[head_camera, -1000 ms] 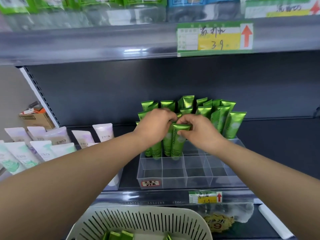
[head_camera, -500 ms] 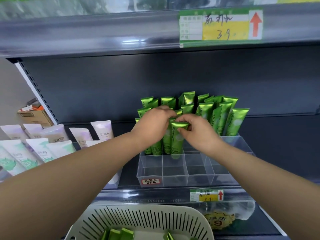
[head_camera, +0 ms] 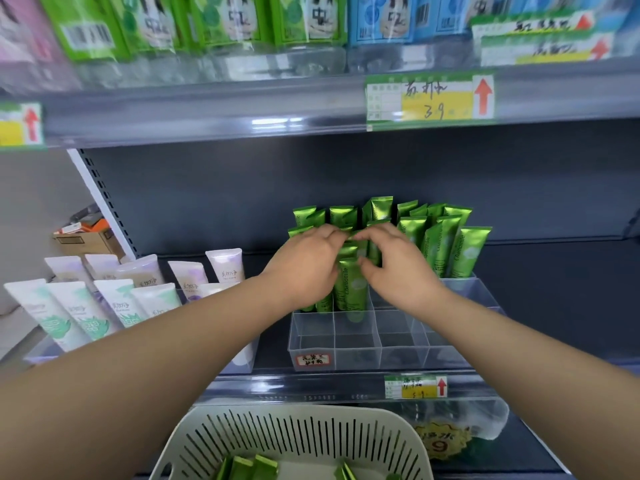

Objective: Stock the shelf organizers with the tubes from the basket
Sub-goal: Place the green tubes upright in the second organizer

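Several green tubes point(head_camera: 446, 244) stand upright in the back rows of a clear shelf organizer point(head_camera: 401, 355). Its front compartments hold nothing. My left hand point(head_camera: 304, 268) and right hand point(head_camera: 398, 268) meet over the tubes on the left side of the organizer. Fingers of both hands curl onto the tops of tubes in the row behind the front green tube point(head_camera: 349, 289), which stands between my hands in its compartment. Below, a pale slotted basket point(head_camera: 294, 441) holds a few more green tubes point(head_camera: 249, 467).
White tubes point(head_camera: 104, 306) fill another organizer to the left. The upper shelf edge point(head_camera: 207, 116) with a price label point(head_camera: 429, 98) overhangs close above. A cardboard box point(head_camera: 86, 237) sits far left. The shelf to the right is bare.
My fingers have shifted from the front tube's top to the tubes just behind it. The right hand let go of the front tube. The view has tilted upward.
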Tool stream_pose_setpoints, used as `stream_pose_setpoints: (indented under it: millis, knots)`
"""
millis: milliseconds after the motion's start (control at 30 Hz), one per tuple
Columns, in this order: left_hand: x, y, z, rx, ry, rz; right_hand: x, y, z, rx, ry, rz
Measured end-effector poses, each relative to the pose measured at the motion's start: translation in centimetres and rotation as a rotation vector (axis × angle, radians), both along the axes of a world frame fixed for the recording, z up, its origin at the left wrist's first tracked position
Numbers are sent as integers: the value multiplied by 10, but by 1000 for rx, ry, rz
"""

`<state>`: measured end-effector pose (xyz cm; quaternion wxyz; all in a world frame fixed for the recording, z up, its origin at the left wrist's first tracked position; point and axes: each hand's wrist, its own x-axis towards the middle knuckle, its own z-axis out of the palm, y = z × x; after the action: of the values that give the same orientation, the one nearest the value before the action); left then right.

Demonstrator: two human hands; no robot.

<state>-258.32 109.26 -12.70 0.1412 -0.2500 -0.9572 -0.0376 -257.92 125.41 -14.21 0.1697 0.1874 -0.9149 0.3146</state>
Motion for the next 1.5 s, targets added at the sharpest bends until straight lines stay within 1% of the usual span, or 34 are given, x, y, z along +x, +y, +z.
stream_pose_setpoints:
  millis: [167,400,533,733,900,1067,1300,1500]
  knots:
    - [18,-7,11,-74,50,23,17,-3,12,70,38,-12]
    - [55,-18,15,-184,138,44,51,-9,24,234,90,-64]
    - [73,-21,18,-175,117,88,67,-12,24,309,45,-76]
    - [112,-30,18,-156,88,111,100,-14,20,364,-20,-59]
    - [145,-37,10,-153,69,128,128,-19,11,384,-23,-32]
    - [175,-44,-5,-110,45,125,154,-24,-2,402,-44,0]
    - [201,-54,-36,-58,-28,136,183,-31,-41,407,-132,51]
    - [213,-62,-78,-2,-158,130,195,-34,-86,442,-235,115]
